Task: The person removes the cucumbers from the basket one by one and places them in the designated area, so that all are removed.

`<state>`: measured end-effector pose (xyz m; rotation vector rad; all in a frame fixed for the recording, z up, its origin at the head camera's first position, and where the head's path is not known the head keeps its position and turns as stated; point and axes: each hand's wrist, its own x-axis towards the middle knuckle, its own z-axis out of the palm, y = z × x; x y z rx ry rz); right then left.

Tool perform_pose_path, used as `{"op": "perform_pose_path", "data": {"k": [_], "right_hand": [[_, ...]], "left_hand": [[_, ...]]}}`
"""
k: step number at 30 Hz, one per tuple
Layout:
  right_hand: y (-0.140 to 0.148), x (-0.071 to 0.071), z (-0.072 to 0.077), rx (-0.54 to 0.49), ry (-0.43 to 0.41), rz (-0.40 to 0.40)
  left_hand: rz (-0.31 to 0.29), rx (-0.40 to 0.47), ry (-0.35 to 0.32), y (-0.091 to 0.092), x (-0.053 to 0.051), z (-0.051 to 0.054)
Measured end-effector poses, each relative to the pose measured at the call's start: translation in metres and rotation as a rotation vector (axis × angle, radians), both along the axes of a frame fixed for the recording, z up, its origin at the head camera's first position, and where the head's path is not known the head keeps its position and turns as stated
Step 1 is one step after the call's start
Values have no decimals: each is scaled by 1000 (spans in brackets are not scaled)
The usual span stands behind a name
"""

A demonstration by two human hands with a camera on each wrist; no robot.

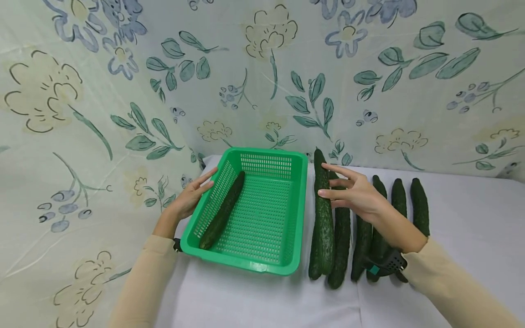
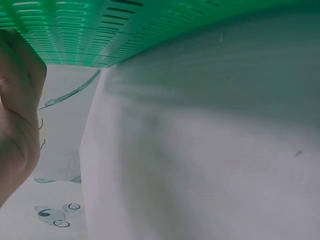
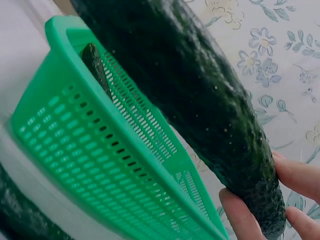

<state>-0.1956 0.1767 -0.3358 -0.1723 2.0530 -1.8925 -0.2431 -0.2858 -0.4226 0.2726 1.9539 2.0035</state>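
Observation:
Between thumb and fingers my right hand (image 1: 361,196) pinches a dark green cucumber (image 1: 325,223) near its far end. This cucumber is raised beside the right wall of the green basket (image 1: 305,200), above another cucumber (image 1: 314,266). It crosses the right wrist view diagonally, with fingertips (image 3: 240,215) at its lower end. Against the left rim of the basket rests my left hand (image 1: 188,200), its visible fingers fairly straight. Inside the basket one cucumber (image 1: 223,214) lies along the left side. The left wrist view shows the basket's slotted wall (image 2: 75,30) above the hand.
Several more cucumbers lie side by side right of the basket, among them one (image 1: 342,237) close by and one (image 1: 420,205) at the far right. My right forearm covers parts of some. A white cloth (image 1: 471,246) covers the table; flowered fabric (image 1: 254,82) hangs behind.

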Motion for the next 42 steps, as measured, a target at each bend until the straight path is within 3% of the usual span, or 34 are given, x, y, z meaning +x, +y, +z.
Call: {"op": "perform_pose_path", "data": {"k": [28,42], "right_hand": [[80,10,-30,88,4,-35],[125,14,-40,232,77,-29]], "left_hand": [[-23,26,4,-3,0,0],[-26,32,-5,-2,-1,-1]]}}
